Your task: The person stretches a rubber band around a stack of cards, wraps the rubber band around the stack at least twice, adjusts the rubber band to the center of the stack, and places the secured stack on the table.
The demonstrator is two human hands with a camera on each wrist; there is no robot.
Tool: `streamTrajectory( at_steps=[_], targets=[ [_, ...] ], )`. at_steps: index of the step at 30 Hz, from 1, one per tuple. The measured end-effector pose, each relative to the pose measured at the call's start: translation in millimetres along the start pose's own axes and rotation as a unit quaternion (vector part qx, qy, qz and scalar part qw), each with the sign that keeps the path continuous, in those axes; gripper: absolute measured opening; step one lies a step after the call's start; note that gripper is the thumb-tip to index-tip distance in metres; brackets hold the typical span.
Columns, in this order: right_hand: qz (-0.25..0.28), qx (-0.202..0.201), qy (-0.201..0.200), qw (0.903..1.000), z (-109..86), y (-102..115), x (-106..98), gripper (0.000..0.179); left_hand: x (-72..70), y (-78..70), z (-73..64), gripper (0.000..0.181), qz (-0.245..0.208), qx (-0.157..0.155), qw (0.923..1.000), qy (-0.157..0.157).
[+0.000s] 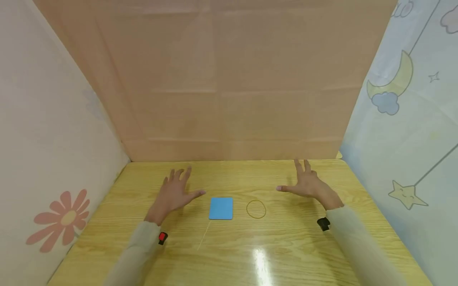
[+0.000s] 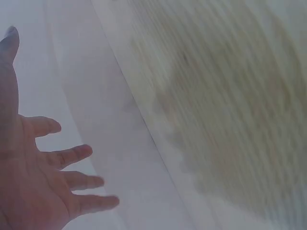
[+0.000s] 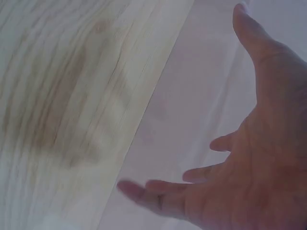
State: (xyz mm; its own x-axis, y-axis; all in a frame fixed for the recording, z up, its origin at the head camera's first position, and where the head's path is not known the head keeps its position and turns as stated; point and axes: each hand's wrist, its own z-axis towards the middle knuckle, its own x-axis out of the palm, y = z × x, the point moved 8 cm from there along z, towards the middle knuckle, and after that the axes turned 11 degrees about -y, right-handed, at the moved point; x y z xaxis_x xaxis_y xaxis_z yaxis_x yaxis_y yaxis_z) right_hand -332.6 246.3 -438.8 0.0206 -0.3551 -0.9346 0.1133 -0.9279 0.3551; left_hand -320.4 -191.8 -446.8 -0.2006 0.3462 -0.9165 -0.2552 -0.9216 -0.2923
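In the head view a flat blue square [image 1: 220, 208] lies at the middle of the wooden table. A thin brownish-yellow ring [image 1: 265, 209], like a rubber band, lies just right of it. From the square's lower left a thin pale stick [image 1: 203, 236] slants toward the near side. My left hand [image 1: 175, 193] hovers left of the square, fingers spread and holding nothing; its palm [image 2: 29, 187] shows in the left wrist view. Right of the ring, my right hand [image 1: 307, 184] is held up with thumb and fingers apart, also holding nothing. The right wrist view shows that palm [image 3: 259, 177].
The wooden table [image 1: 293, 254] ends at a tan cloth backdrop [image 1: 222, 87]. A white sheet with a red flower [image 1: 68, 218] stands on the left. On the right hangs another sheet with a moon [image 1: 402, 75] and a star [image 1: 408, 194].
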Motion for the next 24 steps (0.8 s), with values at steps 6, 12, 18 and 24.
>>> streamTrajectory(
  at_steps=[6, 12, 18, 24],
  targets=[
    [0.030, -0.012, 0.011, 0.9994, -7.5, 8, 8, 0.137, 5.6, -16.2, -7.9, 0.110, -0.041, 0.013, 0.9989, 0.020],
    [0.068, -0.029, -0.001, 0.9972, -14.4, 21, 13, 0.122, 15.8, -21.6, -14.2, 0.106, -0.075, -0.016, 0.9956, 0.054],
    [0.117, -0.042, -0.021, 0.9921, -20.7, 37, 21, 0.101, 15.7, -28.0, -18.2, 0.083, -0.073, -0.009, 0.9964, 0.044],
    [0.147, -0.033, -0.004, 0.9885, -27.5, 46, 37, 0.082, 21.3, -33.8, -22.7, 0.060, -0.111, 0.007, 0.9924, 0.052]
  ],
)
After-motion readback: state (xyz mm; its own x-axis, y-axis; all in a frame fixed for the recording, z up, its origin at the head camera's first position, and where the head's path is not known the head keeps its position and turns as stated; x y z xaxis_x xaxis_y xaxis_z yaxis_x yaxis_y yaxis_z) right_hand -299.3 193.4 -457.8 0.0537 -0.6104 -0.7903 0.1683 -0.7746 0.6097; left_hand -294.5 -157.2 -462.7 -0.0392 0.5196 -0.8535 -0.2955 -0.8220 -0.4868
